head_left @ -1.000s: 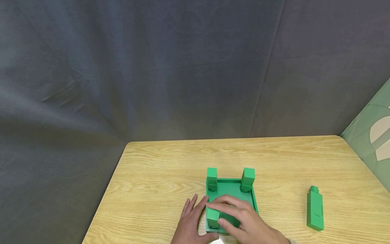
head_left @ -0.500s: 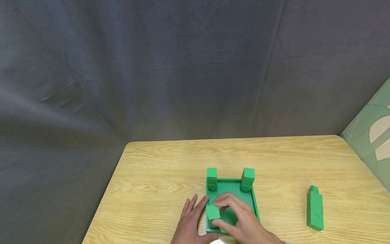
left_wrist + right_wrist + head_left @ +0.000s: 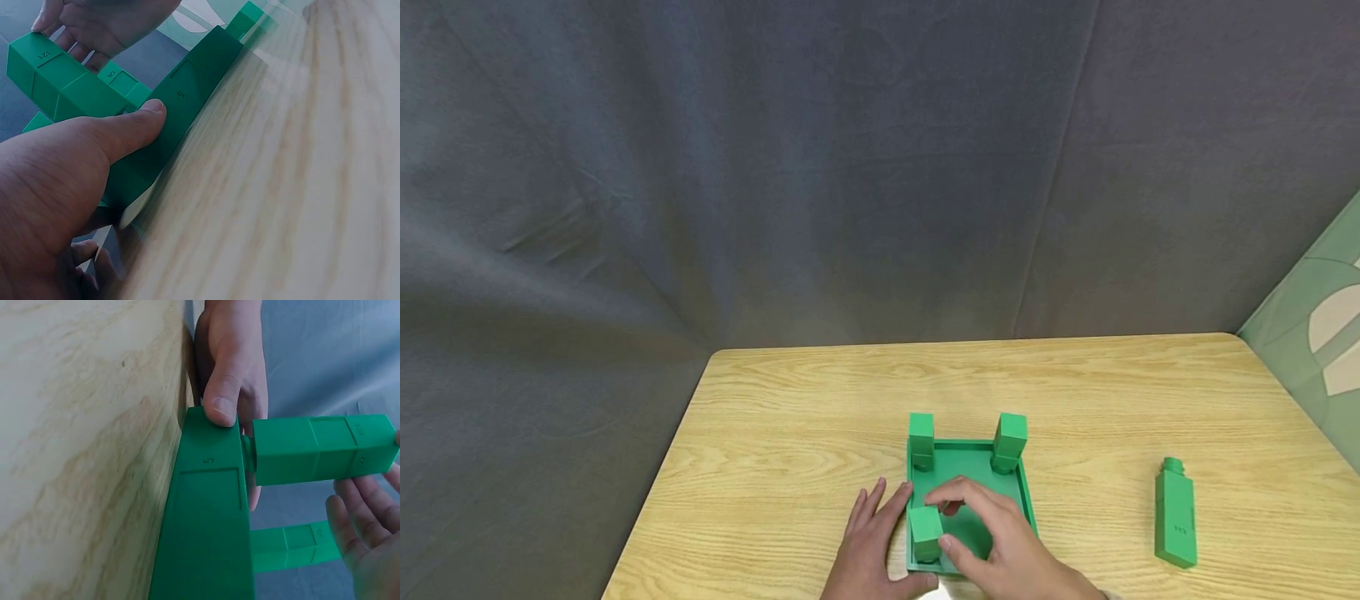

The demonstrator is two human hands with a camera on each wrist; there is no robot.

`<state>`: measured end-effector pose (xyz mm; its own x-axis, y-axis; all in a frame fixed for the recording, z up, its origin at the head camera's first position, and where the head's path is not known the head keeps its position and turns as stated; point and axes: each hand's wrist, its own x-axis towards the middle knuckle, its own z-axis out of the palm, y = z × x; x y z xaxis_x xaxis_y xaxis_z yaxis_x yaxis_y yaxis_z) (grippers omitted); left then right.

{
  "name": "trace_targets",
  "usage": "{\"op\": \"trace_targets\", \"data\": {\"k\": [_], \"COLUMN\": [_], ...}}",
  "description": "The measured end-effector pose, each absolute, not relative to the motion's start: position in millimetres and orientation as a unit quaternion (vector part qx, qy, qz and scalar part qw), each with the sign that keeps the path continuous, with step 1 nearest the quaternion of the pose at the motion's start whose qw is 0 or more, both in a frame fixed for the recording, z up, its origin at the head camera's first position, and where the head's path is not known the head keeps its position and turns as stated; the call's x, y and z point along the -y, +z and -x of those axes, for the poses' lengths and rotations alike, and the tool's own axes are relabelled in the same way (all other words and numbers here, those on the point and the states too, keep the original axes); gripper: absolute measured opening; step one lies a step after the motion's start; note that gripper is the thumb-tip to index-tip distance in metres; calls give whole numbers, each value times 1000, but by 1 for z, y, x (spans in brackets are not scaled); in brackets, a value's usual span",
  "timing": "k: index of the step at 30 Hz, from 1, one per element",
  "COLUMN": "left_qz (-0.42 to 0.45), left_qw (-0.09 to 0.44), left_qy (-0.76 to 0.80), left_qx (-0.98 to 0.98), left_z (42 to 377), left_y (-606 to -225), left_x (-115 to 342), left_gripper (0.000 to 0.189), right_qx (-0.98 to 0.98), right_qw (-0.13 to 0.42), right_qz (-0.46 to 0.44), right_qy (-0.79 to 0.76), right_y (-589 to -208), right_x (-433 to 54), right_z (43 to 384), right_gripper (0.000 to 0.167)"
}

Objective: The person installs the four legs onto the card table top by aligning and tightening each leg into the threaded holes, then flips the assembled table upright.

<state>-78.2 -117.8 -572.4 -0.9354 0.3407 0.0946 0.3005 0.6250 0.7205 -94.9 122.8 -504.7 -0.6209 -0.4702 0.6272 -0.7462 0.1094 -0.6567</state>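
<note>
A green square tray-like base [image 3: 1027, 500] lies on the table, with square green posts upright at several corners. My left hand [image 3: 871, 548] rests at its near left corner, fingers spread along the left side and the thumb pressing the front wall, which bears a "5" [image 3: 208, 460]. On that corner stands a green post [image 3: 926, 529], joined to the base by a narrower neck [image 3: 249, 453]. My right hand [image 3: 1000, 537] pinches this post near its top, thumb at the near right side and curled fingers at the far side. Two more posts stand at the far left [image 3: 922, 437] and far right [image 3: 1010, 437] corners.
A loose green post [image 3: 1176, 518] with a threaded end lies on the wooden table [image 3: 790, 433], right of the base. A dark curtain [image 3: 880, 183] hangs behind the table, and a green patterned cloth [image 3: 1330, 342] is at the right.
The near left post has turned slightly. My right hand loosened and drew a little right from it, then set its thumb against it again. My left hand has stayed put.
</note>
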Motion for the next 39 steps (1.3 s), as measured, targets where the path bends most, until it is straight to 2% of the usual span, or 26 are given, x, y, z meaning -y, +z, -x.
{"op": "trace_targets", "data": {"k": [6,12,23,29,34,37,39], "left_qz": [-179,-181,-180,-177,-178,-191,-197], "left_qw": [29,19,15,14,14,4,-4], "left_qy": [402,403,388,379,389,387,381], "left_qx": [-897,-897,-904,-908,-904,-902,-903], "left_z": [77,78,77,77,77,77,76], "left_y": [-573,-573,-572,-570,-571,-572,-573], "left_x": [118,118,116,116,117,117,117], "left_gripper": [103,103,102,104,104,103,102], "right_qx": [725,744,750,746,764,764,749], "right_qw": [122,96,138,140,91,49,41], "right_qz": [-460,-441,-402,-402,-396,-415,-446], "right_qy": [498,493,507,511,501,492,488], "right_y": [-503,-501,-504,-507,-504,-503,-503], "right_x": [-126,-128,-122,-121,-124,-127,-128], "right_z": [98,96,96,97,94,92,93], "right_gripper": [60,57,55,50,56,65,68]}}
